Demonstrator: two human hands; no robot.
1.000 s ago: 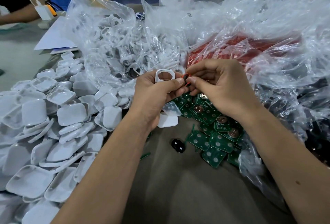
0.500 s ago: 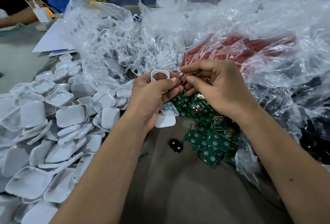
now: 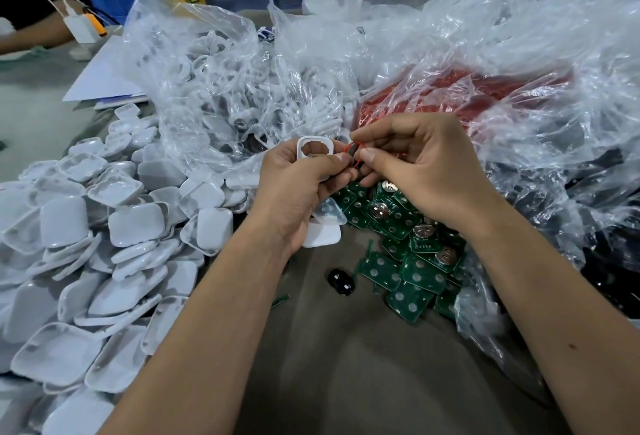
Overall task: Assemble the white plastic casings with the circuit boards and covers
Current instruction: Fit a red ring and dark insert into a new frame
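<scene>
Two clear plastic bags (image 3: 221,95) slump on the bench (image 3: 346,365), one of white parts, one red (image 3: 467,95); left hand (image 3: 298,188) grips a white casing (image 3: 315,147), right hand (image 3: 426,171) pinches a small red-and-black piece (image 3: 354,152); white covers (image 3: 104,244) heap left, green circuit boards (image 3: 412,271) right.

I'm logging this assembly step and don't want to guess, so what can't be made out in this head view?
- The small red and black part pinched between the left hand and right hand: too small, fingers cover most of it.
- The lower half of the white casing: hidden in the left hand's grip.
- The red contents of the clear bag: blurred by crinkled plastic.
- The white covers pile: cut off by the left edge.
</scene>
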